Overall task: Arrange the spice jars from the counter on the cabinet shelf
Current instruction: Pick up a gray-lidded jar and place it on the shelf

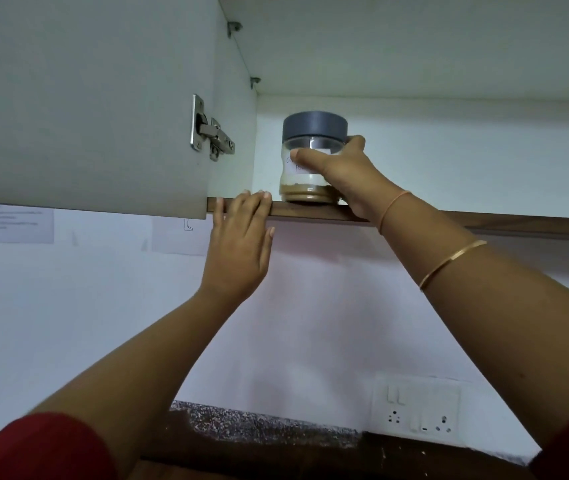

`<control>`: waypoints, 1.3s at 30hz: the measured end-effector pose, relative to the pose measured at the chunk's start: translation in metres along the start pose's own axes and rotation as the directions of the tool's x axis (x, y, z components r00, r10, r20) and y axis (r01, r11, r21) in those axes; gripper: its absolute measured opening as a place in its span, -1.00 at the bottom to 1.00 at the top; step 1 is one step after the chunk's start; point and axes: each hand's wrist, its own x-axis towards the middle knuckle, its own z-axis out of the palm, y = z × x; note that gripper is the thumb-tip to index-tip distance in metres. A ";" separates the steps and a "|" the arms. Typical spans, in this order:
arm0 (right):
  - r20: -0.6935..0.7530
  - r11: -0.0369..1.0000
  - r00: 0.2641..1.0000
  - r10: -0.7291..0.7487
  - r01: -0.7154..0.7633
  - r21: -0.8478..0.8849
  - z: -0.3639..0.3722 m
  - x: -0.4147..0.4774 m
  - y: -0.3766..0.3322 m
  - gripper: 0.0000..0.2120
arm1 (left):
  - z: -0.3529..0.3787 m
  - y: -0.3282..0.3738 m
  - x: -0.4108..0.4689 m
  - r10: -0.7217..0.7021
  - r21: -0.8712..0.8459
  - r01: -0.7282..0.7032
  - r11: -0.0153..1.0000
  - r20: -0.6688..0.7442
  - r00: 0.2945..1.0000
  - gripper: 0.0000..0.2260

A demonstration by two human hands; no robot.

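Note:
A clear spice jar [305, 157] with a grey lid, a white handwritten label and a thin layer of brown powder stands upright at the front left of the cabinet shelf [310, 214]. My right hand [342, 174] wraps around the jar's right side, thumb across the label. My left hand [241, 244] is raised flat, its fingertips resting on the shelf's brown front edge just left of the jar, holding nothing.
The open cabinet door [86, 98] with a metal hinge [210, 133] hangs to the left. The shelf's interior stretches bare to the right. Below are a white wall, a switch-and-socket plate [418, 407] and a speckled counter edge [259, 424]. Papers are taped on the wall at left.

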 end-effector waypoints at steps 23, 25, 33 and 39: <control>0.180 0.875 0.954 0.241 -0.133 -0.465 0.078 0.078 0.002 -0.40 | 0.051 -0.015 -0.001 0.137 0.126 -0.102 0.987 -0.310 0.941 -0.55; 0.187 0.855 0.960 0.210 -0.088 -0.511 0.083 0.081 0.003 -0.41 | 0.052 -0.016 0.000 0.146 0.130 -0.109 0.986 -0.319 0.936 -0.54; 0.204 0.847 0.952 0.228 -0.091 -0.523 0.084 0.069 0.006 -0.37 | 0.042 -0.013 -0.002 0.117 0.102 -0.093 0.990 -0.269 0.956 -0.53; 0.135 0.716 0.941 0.311 -0.138 -0.685 0.076 0.041 -0.006 -0.84 | 0.019 0.000 -0.006 0.022 -0.014 -0.024 1.000 -0.142 0.990 -0.51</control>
